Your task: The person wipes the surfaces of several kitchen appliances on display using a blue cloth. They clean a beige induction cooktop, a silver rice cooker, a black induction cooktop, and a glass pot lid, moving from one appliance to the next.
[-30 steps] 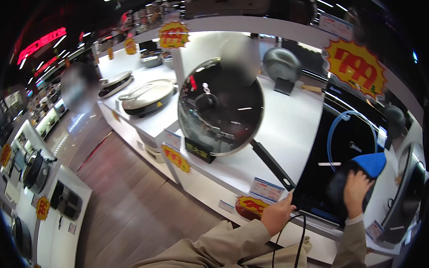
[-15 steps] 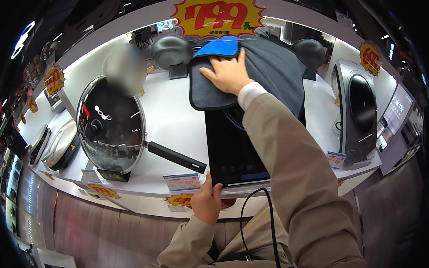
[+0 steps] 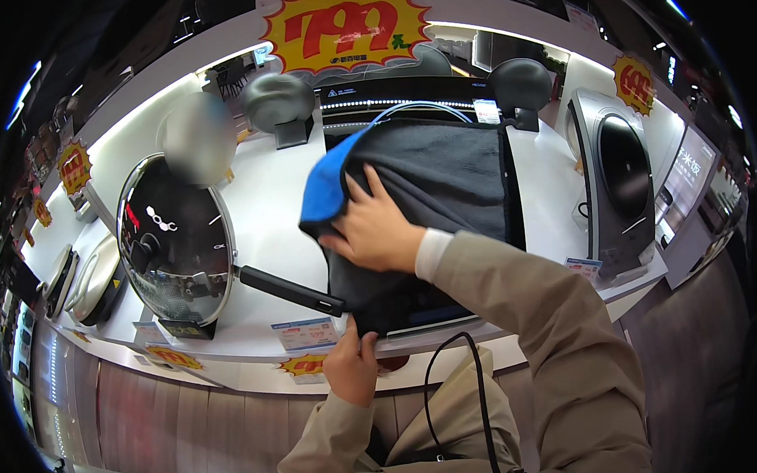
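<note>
A dark grey cloth with a blue underside [image 3: 443, 163] covers most of a black glass cooktop [image 3: 431, 316] on the white counter. My right hand [image 3: 378, 228] lies on the cloth's left part with fingers spread, beside the folded-back blue edge. At the cooktop's front left corner, my left hand [image 3: 350, 367] is closed on the edge, thumb and index finger upward. Pale blue ring lines show on the cooktop beyond the cloth's far side. The cooktop's middle is hidden under the cloth.
Left of the cooktop stands a lidded pan [image 3: 179, 243], its black handle [image 3: 289, 291] reaching toward my left hand. Small dark round pans on stands [image 3: 278, 102] [image 3: 519, 86] flank the far end. A silver appliance [image 3: 614, 178] stands right. A black cable [image 3: 475, 383] hangs before me.
My right hand has drawn the cloth toward me and left, uncovering the cooktop's far end and covering its near part. My left hand stays at the front corner.
</note>
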The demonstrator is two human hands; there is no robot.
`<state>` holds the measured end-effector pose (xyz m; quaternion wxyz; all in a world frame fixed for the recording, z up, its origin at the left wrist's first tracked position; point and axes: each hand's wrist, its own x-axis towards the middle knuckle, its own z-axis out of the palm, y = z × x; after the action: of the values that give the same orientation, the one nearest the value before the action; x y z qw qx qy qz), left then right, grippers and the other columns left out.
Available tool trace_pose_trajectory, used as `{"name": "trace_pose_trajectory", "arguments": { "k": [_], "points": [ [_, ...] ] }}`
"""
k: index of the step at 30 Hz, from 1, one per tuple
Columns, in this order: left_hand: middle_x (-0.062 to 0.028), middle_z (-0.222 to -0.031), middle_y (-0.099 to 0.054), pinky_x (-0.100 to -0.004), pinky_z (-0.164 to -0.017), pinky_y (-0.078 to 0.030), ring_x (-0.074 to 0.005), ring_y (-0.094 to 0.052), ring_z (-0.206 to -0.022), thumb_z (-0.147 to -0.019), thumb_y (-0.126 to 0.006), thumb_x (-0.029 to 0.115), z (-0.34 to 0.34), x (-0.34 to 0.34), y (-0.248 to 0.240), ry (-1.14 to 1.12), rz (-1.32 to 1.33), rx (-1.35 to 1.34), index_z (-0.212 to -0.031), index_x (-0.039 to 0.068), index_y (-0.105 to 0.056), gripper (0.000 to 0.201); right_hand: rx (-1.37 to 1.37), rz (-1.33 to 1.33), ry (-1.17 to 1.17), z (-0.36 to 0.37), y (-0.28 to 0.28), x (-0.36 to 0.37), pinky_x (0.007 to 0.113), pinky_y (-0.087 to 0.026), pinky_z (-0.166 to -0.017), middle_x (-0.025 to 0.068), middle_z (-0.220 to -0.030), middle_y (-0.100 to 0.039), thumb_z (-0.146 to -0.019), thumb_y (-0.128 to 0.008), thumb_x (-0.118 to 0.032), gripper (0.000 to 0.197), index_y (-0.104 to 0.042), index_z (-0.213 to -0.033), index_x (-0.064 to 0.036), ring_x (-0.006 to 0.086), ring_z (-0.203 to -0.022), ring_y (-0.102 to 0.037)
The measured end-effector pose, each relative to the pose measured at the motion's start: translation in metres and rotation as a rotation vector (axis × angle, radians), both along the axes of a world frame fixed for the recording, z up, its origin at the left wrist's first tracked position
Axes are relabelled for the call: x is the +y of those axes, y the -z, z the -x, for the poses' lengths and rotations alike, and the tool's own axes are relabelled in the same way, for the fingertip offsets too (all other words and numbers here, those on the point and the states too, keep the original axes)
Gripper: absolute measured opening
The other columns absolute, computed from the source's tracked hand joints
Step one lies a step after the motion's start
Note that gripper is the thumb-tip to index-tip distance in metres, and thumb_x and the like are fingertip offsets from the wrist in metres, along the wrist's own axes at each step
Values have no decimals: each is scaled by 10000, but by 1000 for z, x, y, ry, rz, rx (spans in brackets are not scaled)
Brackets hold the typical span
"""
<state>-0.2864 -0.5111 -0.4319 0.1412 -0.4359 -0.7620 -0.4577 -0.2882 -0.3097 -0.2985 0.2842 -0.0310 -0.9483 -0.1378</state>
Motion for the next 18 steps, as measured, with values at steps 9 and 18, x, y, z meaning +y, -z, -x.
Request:
{"name": "trace_pose_trajectory", "arguments": {
  "k": [9, 18],
  "points": [
    [-181, -657, -610, -323, -501, -467, -224, -584, -497, -864, -760, 116, 0, -3, -6, 23, 39, -28, -1327, 8, -618, 496, 244, 11, 326, 59, -105, 110, 628, -151, -1160, 145, -1421, -533, -982, -435, -529, 555, -613, -1338, -144, 340, -1380, -384],
    [-175, -633, -599, -313, -486, -457, -223, -593, -496, -857, -760, 82, 0, -2, -9, 42, -12, 24, -1261, -70, -635, 449, 495, 64, 576, -59, -96, 197, 584, -238, -1128, 162, -1305, -581, -977, -445, -542, 561, -611, -1301, -116, 347, -1278, -470]
  ]
}}
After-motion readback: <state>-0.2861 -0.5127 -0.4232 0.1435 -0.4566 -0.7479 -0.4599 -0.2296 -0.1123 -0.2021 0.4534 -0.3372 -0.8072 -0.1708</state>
